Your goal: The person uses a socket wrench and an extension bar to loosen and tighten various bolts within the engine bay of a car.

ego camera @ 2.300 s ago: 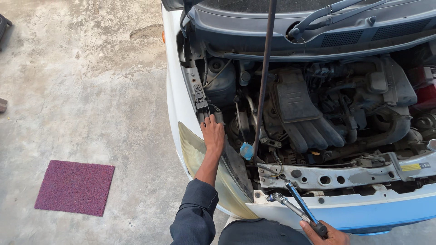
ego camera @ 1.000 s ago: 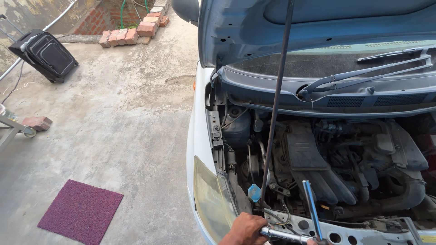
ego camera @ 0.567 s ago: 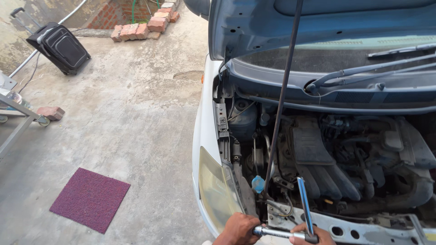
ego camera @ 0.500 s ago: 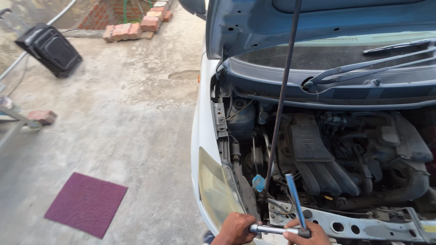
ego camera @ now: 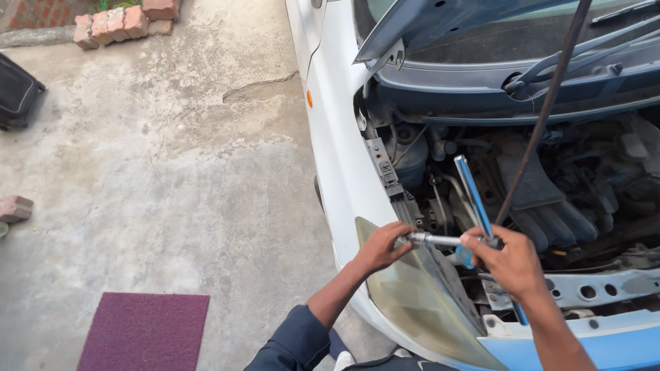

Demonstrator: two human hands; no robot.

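- Fingers of our left hand [ego camera: 379, 247] close around the shaft end of a metal T-handle wrench [ego camera: 459, 220] above the headlight [ego camera: 412, 302].
- Our right hand [ego camera: 512, 264] grips the wrench at its joint, fingers curled tight.
- We see the wrench at the car's front corner, beside the hood prop rod [ego camera: 543, 117].

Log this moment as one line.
left hand: grips wrench shaft end | right hand: grips wrench at its cross joint | place: above headlight, hood propped by rod

One label seen: narrow grey sticker strip [ego camera: 382, 163] with dark print and red dots, on engine-bay left edge, beside fender.
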